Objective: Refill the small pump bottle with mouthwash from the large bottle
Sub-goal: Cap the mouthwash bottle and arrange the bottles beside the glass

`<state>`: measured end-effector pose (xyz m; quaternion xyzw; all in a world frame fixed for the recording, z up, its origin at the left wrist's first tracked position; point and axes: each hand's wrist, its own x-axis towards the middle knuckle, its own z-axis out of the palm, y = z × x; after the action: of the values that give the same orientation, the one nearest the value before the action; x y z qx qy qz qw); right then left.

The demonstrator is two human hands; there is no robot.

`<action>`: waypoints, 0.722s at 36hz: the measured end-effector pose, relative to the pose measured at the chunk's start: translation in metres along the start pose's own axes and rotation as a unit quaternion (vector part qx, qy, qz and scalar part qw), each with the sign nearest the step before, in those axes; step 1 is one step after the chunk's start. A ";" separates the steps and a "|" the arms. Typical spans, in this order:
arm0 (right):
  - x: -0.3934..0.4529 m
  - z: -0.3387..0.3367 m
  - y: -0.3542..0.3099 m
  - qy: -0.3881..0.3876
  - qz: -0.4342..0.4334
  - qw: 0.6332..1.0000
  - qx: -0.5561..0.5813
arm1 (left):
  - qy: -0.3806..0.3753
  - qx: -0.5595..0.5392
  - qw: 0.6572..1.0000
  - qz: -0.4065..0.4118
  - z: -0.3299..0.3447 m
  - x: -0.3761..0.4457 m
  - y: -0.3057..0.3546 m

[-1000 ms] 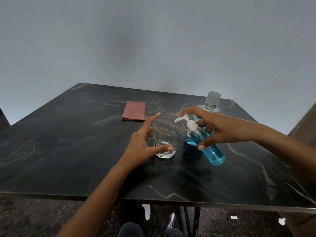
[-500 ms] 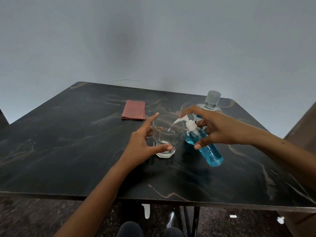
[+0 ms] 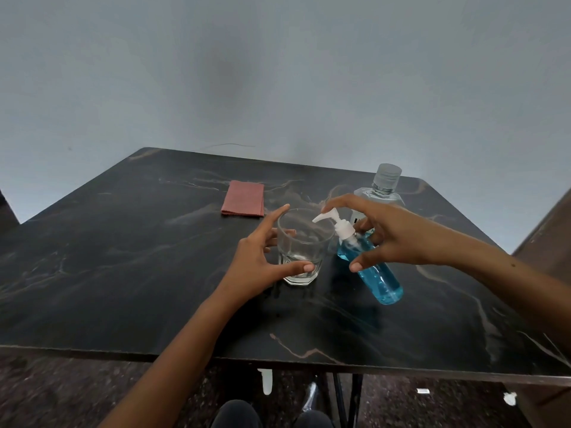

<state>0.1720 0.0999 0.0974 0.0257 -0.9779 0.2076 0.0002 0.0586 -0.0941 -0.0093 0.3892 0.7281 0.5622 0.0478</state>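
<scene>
Dark, marble-veined tabletop [image 3: 123,273] stood before a plain grey wall. On it sat a clear, faceted drinking glass [image 3: 301,247], which the left hand [image 3: 256,261] steadied with fingers spread wide around its side. The right hand [image 3: 398,233] held a small pump bottle of blue liquid [image 3: 375,274], tilted so its white pump nozzle [image 3: 327,218] hung over the glass. Just behind stood a large clear bottle with a grey cap [image 3: 384,183], capped. A folded red cloth [image 3: 244,199] lay well apart. Refilling looked not yet begun: pump on, large bottle closed.
</scene>
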 end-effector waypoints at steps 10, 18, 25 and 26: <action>0.000 0.005 -0.004 0.043 0.007 0.999 0.015 | -0.001 0.001 1.000 -0.004 0.000 -0.001 0.001; -0.003 0.004 -0.005 0.044 0.012 0.999 0.019 | 0.003 -0.003 1.000 -0.009 0.000 -0.001 0.002; -0.004 0.007 -0.005 0.059 0.021 0.998 0.010 | 0.002 -0.006 1.000 -0.009 0.000 -0.001 0.002; -0.004 0.007 -0.005 0.064 0.022 0.998 0.012 | 0.003 -0.005 1.000 -0.009 0.000 -0.001 0.002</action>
<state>0.1766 0.0922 0.0930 -0.0091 -0.9737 0.2203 0.0577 0.0606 -0.0942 -0.0078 0.3809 0.7287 0.5668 0.0524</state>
